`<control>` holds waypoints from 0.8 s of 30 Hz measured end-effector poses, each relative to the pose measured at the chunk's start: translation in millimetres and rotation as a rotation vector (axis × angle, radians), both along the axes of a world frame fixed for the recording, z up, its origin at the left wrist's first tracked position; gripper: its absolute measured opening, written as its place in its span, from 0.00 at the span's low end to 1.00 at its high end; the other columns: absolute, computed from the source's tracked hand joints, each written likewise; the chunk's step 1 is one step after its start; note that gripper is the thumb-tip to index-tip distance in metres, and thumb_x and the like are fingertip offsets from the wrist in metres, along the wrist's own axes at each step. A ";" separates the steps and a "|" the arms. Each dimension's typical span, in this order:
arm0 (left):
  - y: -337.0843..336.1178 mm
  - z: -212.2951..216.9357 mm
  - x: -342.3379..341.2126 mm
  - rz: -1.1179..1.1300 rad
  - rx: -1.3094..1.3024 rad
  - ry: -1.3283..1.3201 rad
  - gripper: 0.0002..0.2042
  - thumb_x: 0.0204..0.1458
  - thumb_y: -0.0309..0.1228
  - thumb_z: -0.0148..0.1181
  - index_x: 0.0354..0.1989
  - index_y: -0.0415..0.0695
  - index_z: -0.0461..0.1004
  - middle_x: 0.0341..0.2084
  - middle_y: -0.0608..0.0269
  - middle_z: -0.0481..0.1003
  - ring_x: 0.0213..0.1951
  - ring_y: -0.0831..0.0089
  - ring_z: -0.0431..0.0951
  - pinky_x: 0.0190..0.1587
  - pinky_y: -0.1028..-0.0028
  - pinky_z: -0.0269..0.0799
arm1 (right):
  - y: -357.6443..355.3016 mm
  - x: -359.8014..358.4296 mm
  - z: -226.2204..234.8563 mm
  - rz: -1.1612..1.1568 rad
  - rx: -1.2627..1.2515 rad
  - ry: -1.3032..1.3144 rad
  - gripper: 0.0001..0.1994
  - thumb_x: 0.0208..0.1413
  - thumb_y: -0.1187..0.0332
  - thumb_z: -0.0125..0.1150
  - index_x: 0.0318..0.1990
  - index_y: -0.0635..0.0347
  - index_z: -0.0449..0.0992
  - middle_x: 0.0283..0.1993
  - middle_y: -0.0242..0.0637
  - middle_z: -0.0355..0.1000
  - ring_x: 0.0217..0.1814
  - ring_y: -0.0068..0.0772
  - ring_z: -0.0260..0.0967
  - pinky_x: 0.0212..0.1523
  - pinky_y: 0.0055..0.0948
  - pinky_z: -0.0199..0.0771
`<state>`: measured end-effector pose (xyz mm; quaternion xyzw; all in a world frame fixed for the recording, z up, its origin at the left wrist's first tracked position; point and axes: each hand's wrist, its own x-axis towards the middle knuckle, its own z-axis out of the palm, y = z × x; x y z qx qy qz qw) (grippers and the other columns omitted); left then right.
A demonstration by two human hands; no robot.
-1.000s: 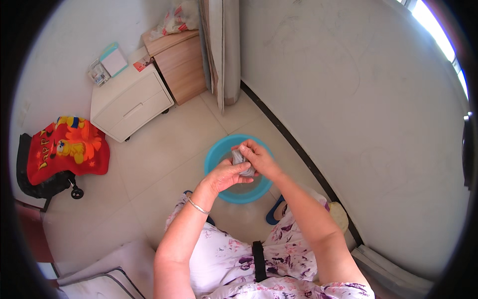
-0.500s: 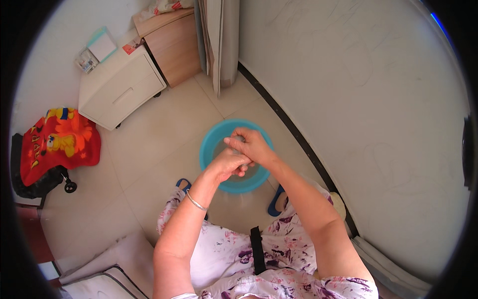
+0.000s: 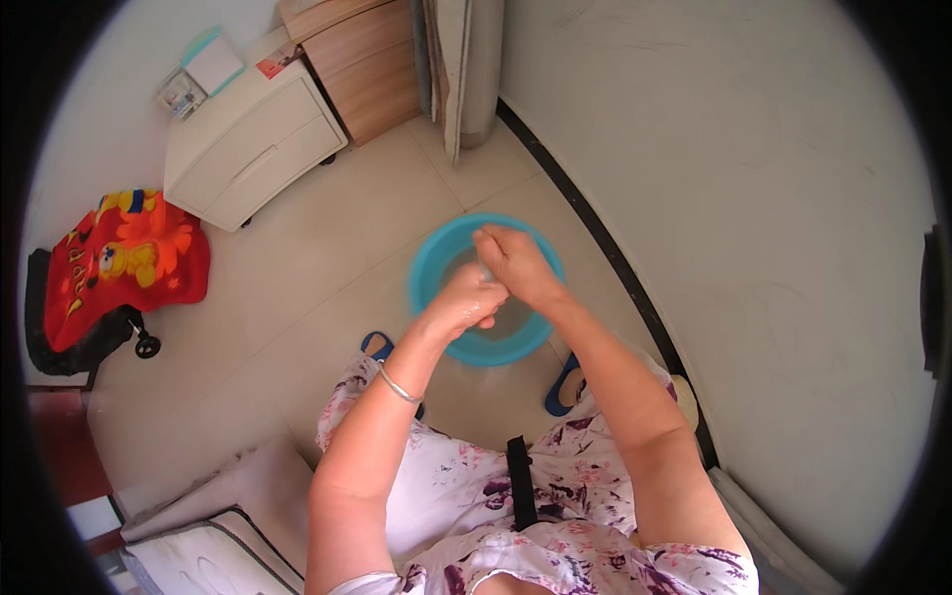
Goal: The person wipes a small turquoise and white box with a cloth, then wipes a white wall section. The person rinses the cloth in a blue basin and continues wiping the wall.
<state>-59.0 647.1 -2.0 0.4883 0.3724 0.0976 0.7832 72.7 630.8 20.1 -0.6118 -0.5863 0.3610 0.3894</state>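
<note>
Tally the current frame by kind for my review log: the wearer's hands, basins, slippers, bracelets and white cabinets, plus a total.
Hands: 2 (left hand, right hand)
Basins: 1 (blue basin)
Slippers: 2, both blue and partly hidden (left slipper, right slipper)
Bracelets: 1 (silvery bracelet)
White cabinets: 1 (white wheeled cabinet)
Total: 7

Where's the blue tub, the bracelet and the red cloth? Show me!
Tub point(image 3: 424, 283): head view, on its left rim.
Bracelet point(image 3: 398, 386): head view, middle of its band.
Red cloth point(image 3: 129, 273): head view, around its middle.
</note>
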 end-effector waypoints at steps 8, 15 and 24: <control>-5.3 2.1 -9.7 0.084 0.113 -0.073 0.17 0.52 0.32 0.57 0.44 0.33 0.66 0.30 0.57 0.75 0.24 0.73 0.77 0.25 0.74 0.77 | -5.4 -7.3 2.3 -0.058 -0.059 0.062 0.17 0.58 0.55 0.52 0.39 0.63 0.74 0.31 0.44 0.73 0.35 0.37 0.72 0.38 0.33 0.70; -10.2 25.7 -14.9 0.208 -0.344 -0.566 0.13 0.57 0.38 0.54 0.42 0.42 0.67 0.28 0.59 0.74 0.23 0.72 0.75 0.24 0.73 0.75 | -16.6 10.2 18.7 0.169 -0.005 0.690 0.37 0.55 0.41 0.50 0.64 0.59 0.55 0.57 0.47 0.64 0.57 0.37 0.64 0.57 0.35 0.64; -17.8 21.8 -7.6 0.075 -0.333 -0.590 0.09 0.55 0.35 0.56 0.34 0.43 0.66 0.26 0.65 0.69 0.26 0.77 0.72 0.22 0.76 0.71 | -3.3 15.6 25.8 0.241 -0.082 0.441 0.08 0.47 0.67 0.61 0.29 0.62 0.76 0.29 0.31 0.70 0.32 0.21 0.64 0.36 0.23 0.65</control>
